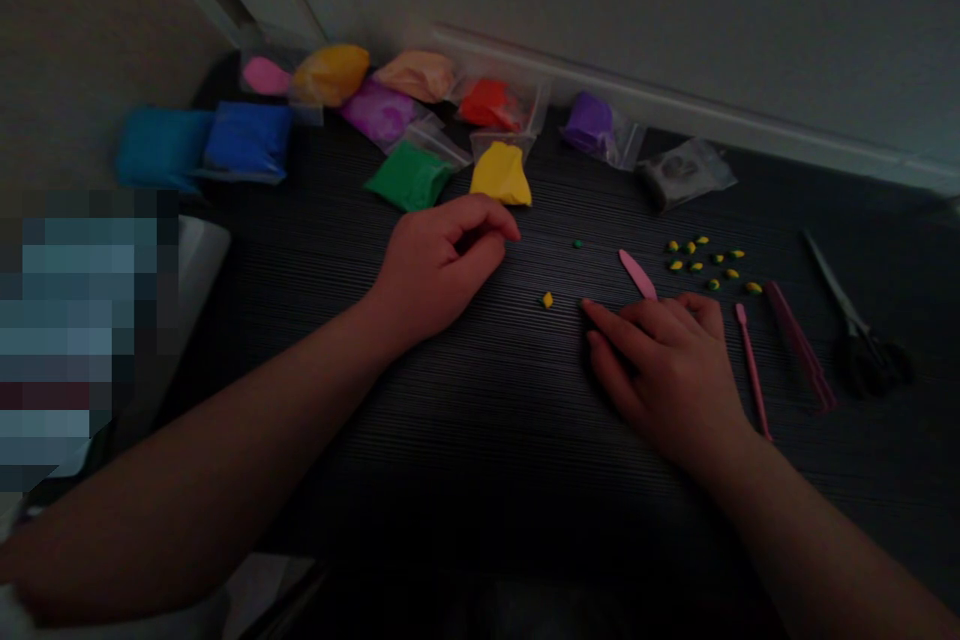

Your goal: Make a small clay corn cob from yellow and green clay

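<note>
My left hand (450,265) rests on the dark table with its fingers curled and the thumb close to the index finger; nothing shows between them. My right hand (667,360) lies palm down, fingers stretched out, with no object visible in it. Between the hands sits a small yellow clay piece (547,300). Farther back is a tiny green clay ball (577,244). A pink flat modelling tool (636,272) pokes out from beyond my right fingers, its near end hidden. Several small yellow-and-green clay pieces (696,266) are grouped behind my right hand.
Right of my right hand lie a thin pink tool (753,370), pink tweezers (799,345) and scissors (855,315). Along the back are several bags of coloured clay, among them a green bag (409,177), a yellow bag (501,173) and a blue bag (247,140).
</note>
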A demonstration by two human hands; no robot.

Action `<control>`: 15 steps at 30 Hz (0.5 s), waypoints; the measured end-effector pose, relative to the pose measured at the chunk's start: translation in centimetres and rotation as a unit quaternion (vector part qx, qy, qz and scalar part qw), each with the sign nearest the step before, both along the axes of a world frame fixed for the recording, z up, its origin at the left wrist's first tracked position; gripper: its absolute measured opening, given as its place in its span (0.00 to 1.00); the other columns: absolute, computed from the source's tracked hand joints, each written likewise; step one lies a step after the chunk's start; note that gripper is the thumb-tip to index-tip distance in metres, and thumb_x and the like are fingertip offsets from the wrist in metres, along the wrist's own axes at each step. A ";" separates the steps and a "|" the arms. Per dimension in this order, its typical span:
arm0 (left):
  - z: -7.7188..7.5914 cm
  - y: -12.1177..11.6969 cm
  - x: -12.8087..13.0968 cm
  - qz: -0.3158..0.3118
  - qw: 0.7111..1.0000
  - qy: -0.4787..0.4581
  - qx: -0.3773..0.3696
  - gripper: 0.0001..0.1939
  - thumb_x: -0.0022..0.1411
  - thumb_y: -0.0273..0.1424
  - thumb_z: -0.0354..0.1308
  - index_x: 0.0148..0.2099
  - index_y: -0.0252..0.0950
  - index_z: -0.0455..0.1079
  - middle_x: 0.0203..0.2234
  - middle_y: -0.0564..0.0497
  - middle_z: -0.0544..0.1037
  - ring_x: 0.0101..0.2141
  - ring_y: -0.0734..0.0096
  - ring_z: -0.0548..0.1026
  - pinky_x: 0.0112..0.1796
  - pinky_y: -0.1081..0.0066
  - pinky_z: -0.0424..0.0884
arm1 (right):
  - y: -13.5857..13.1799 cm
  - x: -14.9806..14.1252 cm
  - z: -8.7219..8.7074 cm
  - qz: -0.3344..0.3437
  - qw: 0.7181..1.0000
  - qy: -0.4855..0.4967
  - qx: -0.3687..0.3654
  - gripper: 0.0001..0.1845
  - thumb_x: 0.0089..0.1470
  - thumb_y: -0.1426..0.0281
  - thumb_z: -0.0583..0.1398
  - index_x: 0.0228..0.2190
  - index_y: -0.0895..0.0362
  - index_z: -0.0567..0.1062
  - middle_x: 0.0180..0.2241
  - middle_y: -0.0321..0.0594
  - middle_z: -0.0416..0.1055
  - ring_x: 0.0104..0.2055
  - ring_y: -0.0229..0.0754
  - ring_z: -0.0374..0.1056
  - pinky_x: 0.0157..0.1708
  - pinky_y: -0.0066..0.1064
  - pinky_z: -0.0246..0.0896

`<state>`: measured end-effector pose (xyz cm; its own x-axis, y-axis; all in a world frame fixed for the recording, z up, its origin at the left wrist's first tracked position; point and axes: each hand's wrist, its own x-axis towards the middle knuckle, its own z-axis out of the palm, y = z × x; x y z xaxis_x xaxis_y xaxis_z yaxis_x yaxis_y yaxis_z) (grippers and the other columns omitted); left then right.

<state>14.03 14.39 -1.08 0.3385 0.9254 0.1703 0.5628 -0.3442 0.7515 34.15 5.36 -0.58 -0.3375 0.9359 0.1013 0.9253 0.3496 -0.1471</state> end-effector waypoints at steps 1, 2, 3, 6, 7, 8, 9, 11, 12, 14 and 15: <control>0.0 0.0 0.0 -0.002 1.000 0.001 0.003 0.08 0.55 0.28 0.48 0.34 0.39 0.68 0.26 0.54 0.74 0.27 0.72 0.70 0.28 0.71 0.63 | 0.0 0.0 0.0 0.002 1.000 -0.002 -0.002 0.17 0.54 0.66 0.51 0.45 0.54 0.69 0.30 0.38 0.68 0.34 0.41 0.61 0.41 0.41 0.46; -0.1 0.0 0.0 -0.003 1.000 0.002 0.006 0.08 0.55 0.28 0.48 0.34 0.39 0.68 0.26 0.54 0.74 0.27 0.72 0.70 0.28 0.72 0.63 | 0.0 0.0 0.0 0.008 1.000 -0.004 -0.005 0.17 0.54 0.66 0.51 0.45 0.53 0.69 0.30 0.37 0.68 0.34 0.41 0.61 0.41 0.41 0.46; -0.1 0.0 0.0 -0.004 1.000 0.002 0.009 0.08 0.55 0.28 0.47 0.34 0.39 0.68 0.25 0.54 0.74 0.27 0.72 0.70 0.28 0.72 0.63 | -0.1 -0.1 0.0 0.015 1.000 -0.005 -0.009 0.17 0.55 0.65 0.51 0.45 0.53 0.69 0.29 0.37 0.68 0.33 0.41 0.61 0.42 0.41 0.45; -0.2 0.1 -0.1 -0.006 1.000 -0.001 0.017 0.08 0.55 0.28 0.47 0.34 0.39 0.68 0.24 0.55 0.73 0.27 0.72 0.70 0.28 0.72 0.63 | -0.2 0.0 0.0 0.018 1.000 -0.006 -0.011 0.17 0.54 0.65 0.51 0.45 0.52 0.69 0.29 0.37 0.68 0.33 0.41 0.61 0.42 0.42 0.45; -0.2 0.1 -0.1 -0.007 1.000 -0.001 0.018 0.08 0.55 0.28 0.47 0.34 0.39 0.68 0.24 0.54 0.73 0.27 0.72 0.69 0.28 0.72 0.63 | -0.2 0.0 0.0 0.011 1.000 -0.005 -0.008 0.17 0.54 0.65 0.51 0.45 0.53 0.69 0.29 0.37 0.68 0.34 0.41 0.61 0.42 0.42 0.45; -0.2 0.1 -0.1 -0.007 1.000 -0.002 0.019 0.08 0.55 0.28 0.47 0.34 0.39 0.68 0.24 0.54 0.73 0.26 0.72 0.69 0.28 0.72 0.63 | -0.2 0.0 0.0 0.004 1.000 -0.005 -0.004 0.17 0.54 0.66 0.51 0.45 0.54 0.69 0.30 0.37 0.68 0.34 0.41 0.61 0.42 0.41 0.46; -0.2 0.1 -0.1 -0.007 1.000 -0.003 0.020 0.08 0.55 0.28 0.47 0.34 0.39 0.68 0.24 0.54 0.73 0.26 0.72 0.69 0.28 0.71 0.63 | -0.2 0.0 0.0 0.000 1.000 -0.004 -0.001 0.17 0.54 0.66 0.51 0.45 0.54 0.69 0.30 0.38 0.68 0.34 0.41 0.61 0.41 0.41 0.46; -0.2 0.1 0.0 -0.004 1.000 -0.005 0.019 0.08 0.55 0.28 0.48 0.33 0.39 0.68 0.24 0.55 0.73 0.25 0.73 0.69 0.27 0.71 0.63 | -0.3 -0.1 0.0 0.006 1.000 -0.002 -0.001 0.17 0.54 0.66 0.51 0.45 0.54 0.69 0.29 0.38 0.68 0.33 0.41 0.61 0.41 0.41 0.46; -0.2 0.1 0.0 -0.001 1.000 -0.007 0.018 0.08 0.54 0.28 0.48 0.33 0.39 0.68 0.24 0.55 0.73 0.25 0.73 0.69 0.27 0.71 0.63 | -0.3 -0.2 0.0 0.014 1.000 -0.001 -0.004 0.17 0.54 0.66 0.51 0.45 0.54 0.69 0.29 0.37 0.68 0.33 0.41 0.61 0.42 0.41 0.46; -0.2 0.1 0.0 0.003 1.000 -0.009 0.016 0.08 0.54 0.27 0.48 0.33 0.39 0.68 0.24 0.55 0.73 0.25 0.73 0.69 0.27 0.71 0.63 | -0.3 -0.3 0.0 0.026 1.000 0.003 -0.008 0.17 0.54 0.65 0.51 0.45 0.54 0.69 0.29 0.37 0.68 0.33 0.41 0.61 0.42 0.42 0.46; -0.2 0.1 0.0 0.004 1.000 -0.010 0.016 0.08 0.54 0.27 0.48 0.33 0.39 0.68 0.24 0.55 0.73 0.25 0.73 0.69 0.27 0.71 0.63 | -0.4 -0.3 0.1 0.027 1.000 0.004 -0.009 0.17 0.54 0.65 0.51 0.45 0.53 0.69 0.29 0.37 0.68 0.33 0.40 0.61 0.42 0.42 0.46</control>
<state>14.05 14.47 -1.30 0.3266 0.9223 0.2064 0.5507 -0.3632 0.7516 33.87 5.00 -0.52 -0.3876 0.9177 0.0877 0.9035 0.3970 -0.1616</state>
